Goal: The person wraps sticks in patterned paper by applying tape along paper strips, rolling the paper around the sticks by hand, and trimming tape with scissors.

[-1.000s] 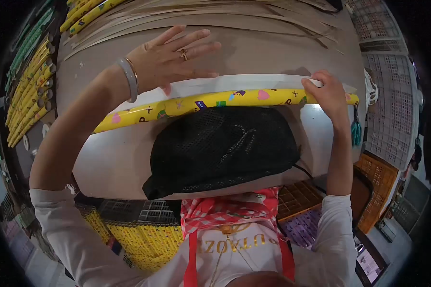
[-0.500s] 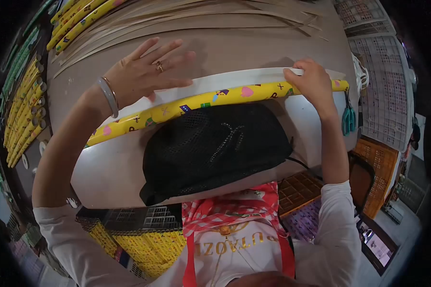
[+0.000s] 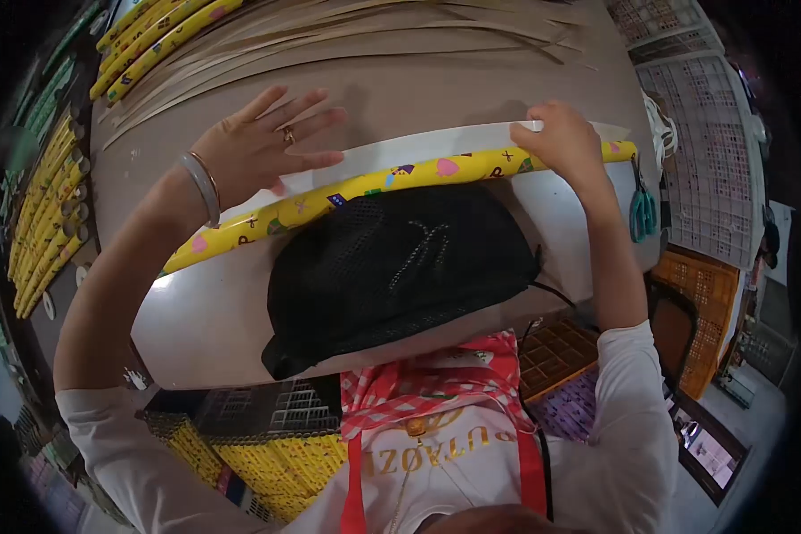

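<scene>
A long roll of yellow patterned wrapping paper [image 3: 374,183] lies across the table, with a white strip of sheet [image 3: 418,147] showing along its far side. My left hand [image 3: 262,142] is spread over the left part of the white strip, fingers apart, with a ring and bracelets on. At the far edge of that strip, my right hand [image 3: 561,142] has its thumb and fingers closed on the white sheet near the right end of the roll. A black mesh bag [image 3: 400,280] sits just in front of the roll, between my forearms.
Long thin tan strips [image 3: 347,44] lie along the table's far side. Several finished yellow rolls [image 3: 160,44] are at the far left, and more are stacked [image 3: 49,214] beyond the left edge. Teal-handled scissors [image 3: 643,214] lie at the right edge. Wire crates [image 3: 703,151] stand on the right.
My right hand has shifted slightly left along the white strip, still closed on it. My left hand has moved a little left, fingers still spread. The roll looks nearly unchanged.
</scene>
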`<action>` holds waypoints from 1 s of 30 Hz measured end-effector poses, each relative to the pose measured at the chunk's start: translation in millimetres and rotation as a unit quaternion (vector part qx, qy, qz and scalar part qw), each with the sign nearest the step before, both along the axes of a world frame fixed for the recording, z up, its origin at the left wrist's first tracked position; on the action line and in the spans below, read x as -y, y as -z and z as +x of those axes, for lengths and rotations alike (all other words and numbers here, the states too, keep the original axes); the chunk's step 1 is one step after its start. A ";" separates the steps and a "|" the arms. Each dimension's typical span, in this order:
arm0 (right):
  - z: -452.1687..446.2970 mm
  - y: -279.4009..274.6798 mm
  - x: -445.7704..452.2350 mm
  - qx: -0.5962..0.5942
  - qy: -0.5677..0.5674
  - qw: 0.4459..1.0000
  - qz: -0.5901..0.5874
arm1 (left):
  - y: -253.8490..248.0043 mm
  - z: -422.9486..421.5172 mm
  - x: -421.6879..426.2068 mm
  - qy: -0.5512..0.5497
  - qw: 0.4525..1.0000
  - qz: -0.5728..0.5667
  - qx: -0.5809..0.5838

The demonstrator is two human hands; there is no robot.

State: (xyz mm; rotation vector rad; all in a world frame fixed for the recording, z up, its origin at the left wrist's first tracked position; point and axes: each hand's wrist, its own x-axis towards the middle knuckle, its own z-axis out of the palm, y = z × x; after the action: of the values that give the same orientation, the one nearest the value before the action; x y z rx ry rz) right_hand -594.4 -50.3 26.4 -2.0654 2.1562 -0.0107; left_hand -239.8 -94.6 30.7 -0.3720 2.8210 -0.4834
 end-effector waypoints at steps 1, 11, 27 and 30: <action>5.3 -1.5 -3.1 -0.006 0.005 1.000 0.004 | -3.0 3.5 -2.7 -0.019 0.999 0.033 0.021; 4.3 -14.2 -8.5 0.025 0.008 0.999 0.032 | -34.1 -38.8 -15.7 -0.054 0.991 0.123 -0.025; 1.0 -11.8 -11.0 0.073 0.000 0.997 0.003 | 0.0 -158.8 -11.2 0.026 0.985 0.118 -0.124; -33.2 -12.8 -3.2 0.147 -0.089 0.984 0.053 | -0.3 -159.6 -13.0 0.013 0.984 0.136 -0.118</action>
State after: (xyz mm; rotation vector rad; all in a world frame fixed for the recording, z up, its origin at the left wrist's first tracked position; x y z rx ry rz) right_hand -627.6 -47.1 39.2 -2.0415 1.7570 -0.1655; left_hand -399.4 -81.6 31.0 -0.3557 3.0689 -0.0565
